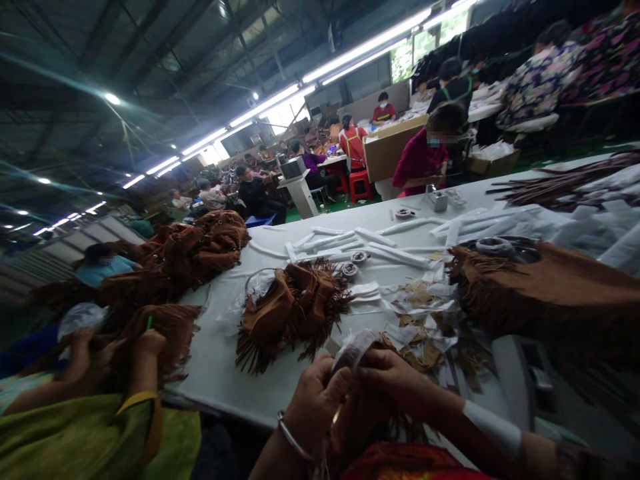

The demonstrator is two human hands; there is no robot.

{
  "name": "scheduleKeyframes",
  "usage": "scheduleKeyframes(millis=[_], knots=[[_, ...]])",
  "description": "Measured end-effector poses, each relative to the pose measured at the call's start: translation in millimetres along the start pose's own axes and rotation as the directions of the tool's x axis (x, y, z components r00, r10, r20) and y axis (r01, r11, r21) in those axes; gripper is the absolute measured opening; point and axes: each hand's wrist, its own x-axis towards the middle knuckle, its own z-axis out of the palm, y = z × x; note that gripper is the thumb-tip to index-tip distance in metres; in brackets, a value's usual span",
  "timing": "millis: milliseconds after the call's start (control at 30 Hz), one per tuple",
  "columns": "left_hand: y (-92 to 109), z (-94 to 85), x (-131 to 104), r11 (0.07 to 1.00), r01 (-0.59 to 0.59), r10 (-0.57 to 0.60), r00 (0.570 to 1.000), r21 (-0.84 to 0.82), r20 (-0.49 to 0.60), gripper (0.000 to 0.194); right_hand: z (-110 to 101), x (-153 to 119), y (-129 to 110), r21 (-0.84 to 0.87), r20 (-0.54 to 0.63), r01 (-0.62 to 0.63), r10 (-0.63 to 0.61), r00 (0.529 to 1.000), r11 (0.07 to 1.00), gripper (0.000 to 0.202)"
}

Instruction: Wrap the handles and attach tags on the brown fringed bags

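Note:
My left hand and my right hand are close together at the table's front edge. Both are closed on a curved strap wrapped in whitish film, which arches up between them. Below it hangs brown suede-like material with fringe, partly hidden by my hands and wrists; it looks like a bag. Just beyond my hands lies a brown fringed bag with a thin loop handle. To the right of my hands are paper and film scraps.
A brown fringed pile and a grey machine stand at right. White strips and small rolls lie on the white table. At left, a co-worker's hand holds something green over brown fringe. More people sit beyond.

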Motion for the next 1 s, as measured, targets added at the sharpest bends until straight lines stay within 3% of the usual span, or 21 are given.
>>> scheduleKeyframes(millis=[167,367,433,500,567,667,767,833,900,1000], knots=[[-4.2,-3.2,-0.3,0.997,0.004,-0.002,1.000,-0.072,0.026,0.050,-0.1,-7.1,0.1,-0.047,-0.177,-0.037,0.028,0.984,0.998,0.040],[-6.8,0.7,5.8,0.947,0.113,-0.091,0.992,-0.302,0.087,0.052,10.4,4.2,1.1,0.014,-0.085,-0.015,0.016,0.996,1.000,0.042],[-6.2,-0.2,6.9,0.924,0.129,-0.102,0.991,-0.360,0.092,0.053,11.8,2.0,-0.9,-0.064,-0.088,-0.039,0.033,0.996,0.997,0.041],[-5.8,-2.7,6.9,0.916,0.137,-0.113,0.990,-0.378,0.085,0.052,11.1,-5.1,-3.8,-0.247,-0.110,0.022,-0.051,0.993,0.969,0.036],[-6.3,-6.1,6.3,0.922,0.144,-0.133,0.990,-0.360,0.055,0.051,8.8,-14.3,-8.1,-0.504,-0.049,0.186,-0.243,0.969,0.843,0.032],[-8.2,-9.7,6.2,0.949,0.138,-0.143,0.990,-0.283,0.004,0.051,5.0,-21.7,-20.2,-0.779,0.259,0.457,-0.444,0.858,0.429,0.032],[-7.7,-9.6,7.5,0.977,0.087,-0.085,0.996,-0.196,0.017,0.052,7.7,-14.6,-41.9,-0.837,0.481,0.545,-0.426,0.766,0.036,0.021],[-5.3,-8.8,8.4,0.986,0.062,-0.058,0.998,-0.155,0.032,0.051,13.4,-4.9,-58.5,-0.846,0.507,0.529,-0.400,0.764,-0.063,0.019],[-2.4,-8.5,8.2,0.987,0.034,-0.025,0.998,-0.154,0.058,0.046,19.0,4.8,-71.0,-0.862,0.458,0.506,-0.373,0.807,0.037,0.016],[-0.5,-7.9,4.4,0.984,-0.009,0.038,0.987,-0.178,0.158,0.028,20.9,14.9,-73.4,-0.811,0.341,0.395,-0.200,0.919,0.431,0.012]])
